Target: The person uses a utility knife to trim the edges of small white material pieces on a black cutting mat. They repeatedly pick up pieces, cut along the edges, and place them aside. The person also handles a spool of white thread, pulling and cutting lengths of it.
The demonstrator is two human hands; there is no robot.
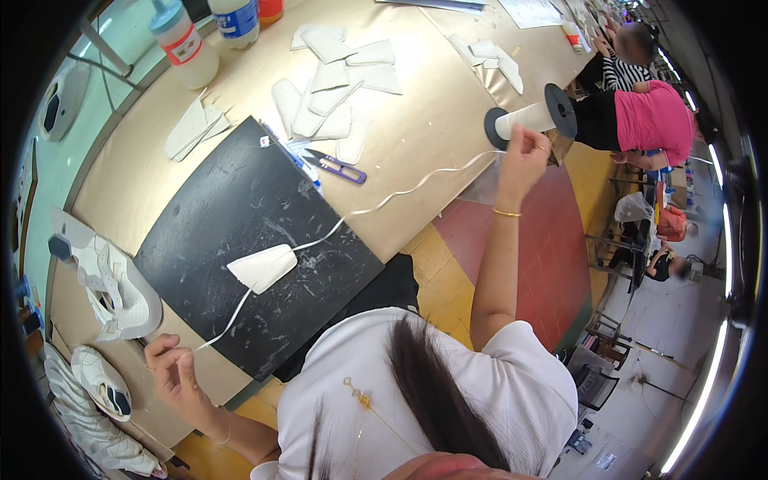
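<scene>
My left hand (172, 368) pinches one end of a thin white ribbon (376, 204) near the table's lower left edge. My right hand (522, 156) grips the same ribbon far out to the right, just below a black spool (532, 120) of white ribbon. The ribbon stretches between both hands across a black cutting mat (240, 200). A white, roughly triangular fabric piece (262, 268) lies on the mat under the ribbon.
Purple thread snips (336, 166) lie by the mat's upper corner. Several white cut pieces (336, 80) are spread over the tan table. Bottles (186, 44) stand at the far edge. Unfinished white shoe uppers (108, 280) lie at left. People sit at right (648, 112).
</scene>
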